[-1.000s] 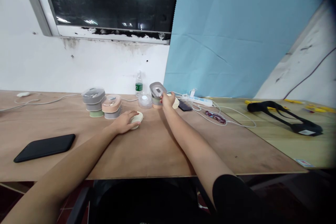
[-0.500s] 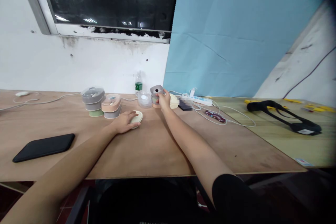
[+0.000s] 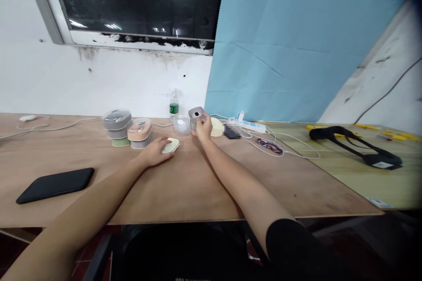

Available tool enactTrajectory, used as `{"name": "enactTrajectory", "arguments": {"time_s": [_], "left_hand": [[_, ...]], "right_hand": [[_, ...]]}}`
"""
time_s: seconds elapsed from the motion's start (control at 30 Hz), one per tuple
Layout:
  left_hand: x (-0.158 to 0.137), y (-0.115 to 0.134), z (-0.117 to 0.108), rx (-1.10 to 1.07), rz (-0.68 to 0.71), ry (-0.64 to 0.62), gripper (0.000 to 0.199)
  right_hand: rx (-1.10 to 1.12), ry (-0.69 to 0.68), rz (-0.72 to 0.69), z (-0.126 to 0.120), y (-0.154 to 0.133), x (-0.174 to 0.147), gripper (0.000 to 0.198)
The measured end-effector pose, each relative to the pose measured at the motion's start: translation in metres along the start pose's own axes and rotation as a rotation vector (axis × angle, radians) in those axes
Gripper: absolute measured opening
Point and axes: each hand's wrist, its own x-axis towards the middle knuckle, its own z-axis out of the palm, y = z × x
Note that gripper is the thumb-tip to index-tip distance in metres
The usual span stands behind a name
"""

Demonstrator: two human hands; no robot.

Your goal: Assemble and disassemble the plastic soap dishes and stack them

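My left hand [image 3: 156, 151] rests on the table, thumb and fingers closed round the edges of a flat cream-coloured piece [image 3: 172, 145]. My right hand [image 3: 204, 128] is closed on a small grey-topped container [image 3: 197, 112] with a dark square on its top. Fingers cover its near right side, and its lower part is partly hidden. Just left of it sits a clear round plastic container [image 3: 182, 125]. Flat round cream pieces [image 3: 216, 127] lie to the right of my right hand.
Stacked grey and green containers [image 3: 117, 124] and a pink-topped stack [image 3: 140, 131] stand left. Behind is a plastic bottle [image 3: 174, 104]. A black flat case [image 3: 55, 185] lies front left. White cables, a power strip [image 3: 252, 127] and a black strap-like frame [image 3: 356, 145] lie right.
My right hand has shifted slightly left, showing more of the round cream pieces behind it. My left hand has drawn back a little to the left with the cream piece.
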Motion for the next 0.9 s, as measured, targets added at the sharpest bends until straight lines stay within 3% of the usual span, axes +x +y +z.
{"name": "enactTrajectory", "arguments": {"time_s": [0.07, 0.17, 0.3, 0.43, 0.53, 0.6, 0.7, 0.8, 0.9], "left_hand": [[0.001, 0.002, -0.003, -0.049, -0.001, 0.085, 0.056], [0.002, 0.007, -0.009, -0.143, -0.021, 0.238, 0.048], [0.0, 0.01, -0.019, -0.196, -0.078, 0.393, 0.047], [-0.004, 0.007, -0.022, -0.16, -0.04, 0.371, 0.047], [-0.005, 0.005, -0.021, -0.111, 0.04, 0.356, 0.053], [-0.004, 0.007, -0.019, -0.064, 0.083, 0.413, 0.064], [-0.003, 0.01, -0.017, -0.015, 0.091, 0.472, 0.075], [-0.001, 0.012, -0.014, 0.017, 0.082, 0.452, 0.071], [0.0, 0.01, -0.012, 0.039, 0.089, 0.424, 0.057]], "right_hand": [[-0.098, -0.056, -0.095, -0.001, -0.001, -0.011, 0.039], [-0.233, -0.258, -0.278, -0.001, -0.004, -0.028, 0.036], [-0.317, -0.492, -0.513, 0.002, -0.013, -0.045, 0.042], [-0.321, -0.592, -0.639, 0.002, -0.021, -0.051, 0.04], [-0.299, -0.589, -0.651, -0.001, -0.022, -0.048, 0.03], [-0.248, -0.503, -0.619, -0.003, -0.021, -0.038, 0.03], [-0.146, -0.228, -0.462, -0.011, -0.019, -0.014, 0.03], [-0.072, 0.119, -0.238, -0.028, -0.011, 0.016, 0.036], [-0.039, 0.379, -0.112, -0.054, 0.008, 0.038, 0.038]]}}
